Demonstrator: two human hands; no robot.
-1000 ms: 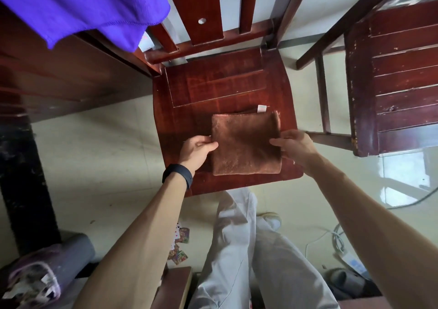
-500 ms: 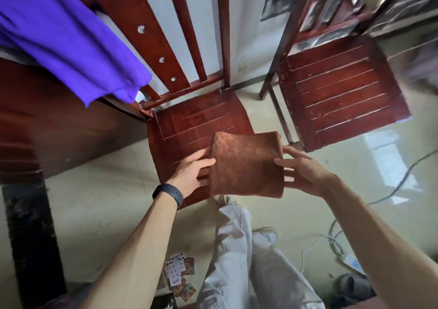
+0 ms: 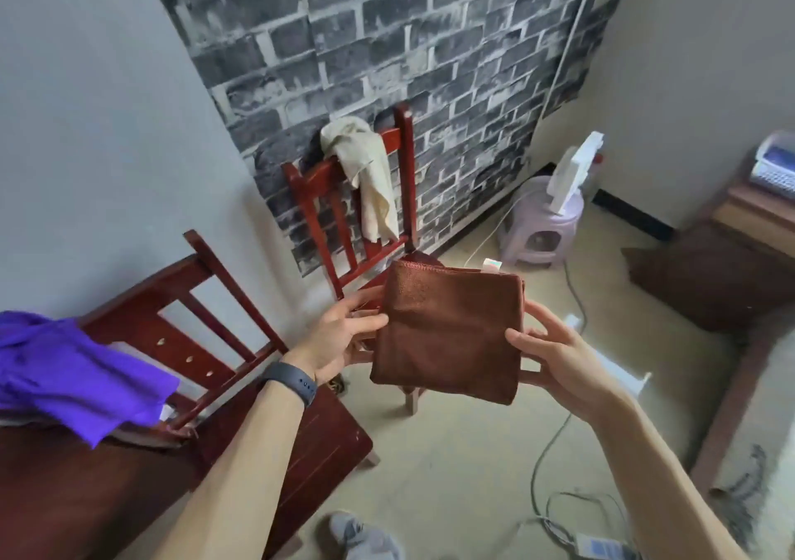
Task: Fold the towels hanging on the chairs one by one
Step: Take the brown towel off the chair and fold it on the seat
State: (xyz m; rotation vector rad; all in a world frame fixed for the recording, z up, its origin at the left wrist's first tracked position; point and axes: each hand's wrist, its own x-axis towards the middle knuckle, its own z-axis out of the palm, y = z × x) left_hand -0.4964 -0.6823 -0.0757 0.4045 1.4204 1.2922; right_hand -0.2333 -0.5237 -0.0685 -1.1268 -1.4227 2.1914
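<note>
A folded brown towel (image 3: 447, 327) is held in the air in front of me, a small square with a white tag at its top edge. My left hand (image 3: 340, 336) grips its left edge and my right hand (image 3: 555, 357) grips its right edge. Behind it stands a red wooden chair (image 3: 344, 198) with a cream towel (image 3: 370, 172) draped over its backrest. A nearer red chair (image 3: 202, 323) sits at my lower left, its seat under my left forearm. A purple cloth (image 3: 73, 370) lies at the far left on a dark wooden surface.
A lilac plastic stool (image 3: 542, 224) with a white object on it stands by the brick-pattern wall. Cables and a power strip (image 3: 598, 544) trail over the floor at lower right. Dark wooden furniture (image 3: 705, 284) fills the right side. My shoe (image 3: 357, 533) shows at the bottom.
Both hands lifted the folded brown towel off the near chair's seat and carried it up. My view swung up from the seat to the room and the second chair.
</note>
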